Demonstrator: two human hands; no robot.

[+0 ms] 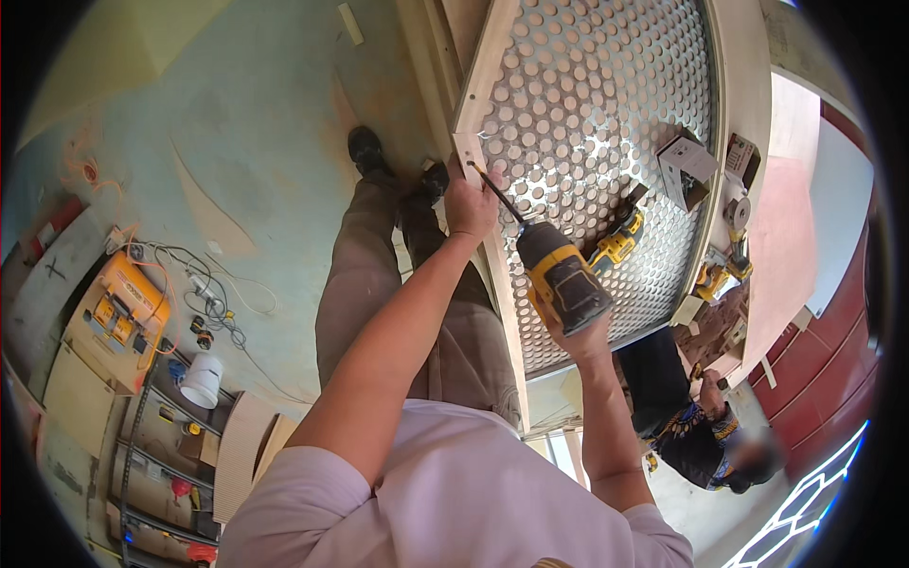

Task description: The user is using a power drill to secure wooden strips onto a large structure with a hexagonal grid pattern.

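A workshop spreads out under a pale green floor [275,104], with a perforated metal panel [568,85] edged in wood on the right. The yellow-and-black drill [561,276] lies between the two hands, its body at the right hand [585,343] and its long dark bit [504,197] reaching to the left hand [471,206]. The right hand is the nearer one to the body and is wrapped around the drill, its grip partly hidden by the tool. The drill points forward and leftward from the right hand; body and bit share one slanting long axis, with the tip at the wooden rail [465,148] just past the left hand. Whether the tip touches the wood is too small to tell. The left hand is closed about that rail, fingers to either side, close beside the bit.

Just right of the drill, a second yellow power tool [617,240] rests on the panel; farther right of both hands stands an open box [688,168]. Behind and right of the right hand, a co-worker [696,431] bends low. Well left of the left hand are loose cables [213,289] and a white bucket [202,381].
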